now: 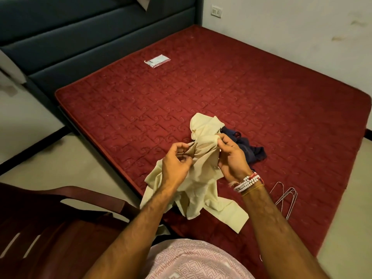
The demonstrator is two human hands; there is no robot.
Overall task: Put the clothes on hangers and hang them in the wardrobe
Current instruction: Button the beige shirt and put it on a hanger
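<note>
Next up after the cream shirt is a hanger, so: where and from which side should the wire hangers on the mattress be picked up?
Take the wire hangers at their rounded upper ends, coming down from above with the right hand. They lie flat on the red mattress just right of that forearm, so it is the nearer hand. The thin wire needs a pinch, and their lower ends are hidden behind the arm.

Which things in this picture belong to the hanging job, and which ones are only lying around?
For the job:
cream garment, held by left hand and right hand
dark blue garment on the mattress
wire hangers near the mattress edge

Lying about:
small plastic packet far up the mattress
brown plastic chair
wall socket
</note>
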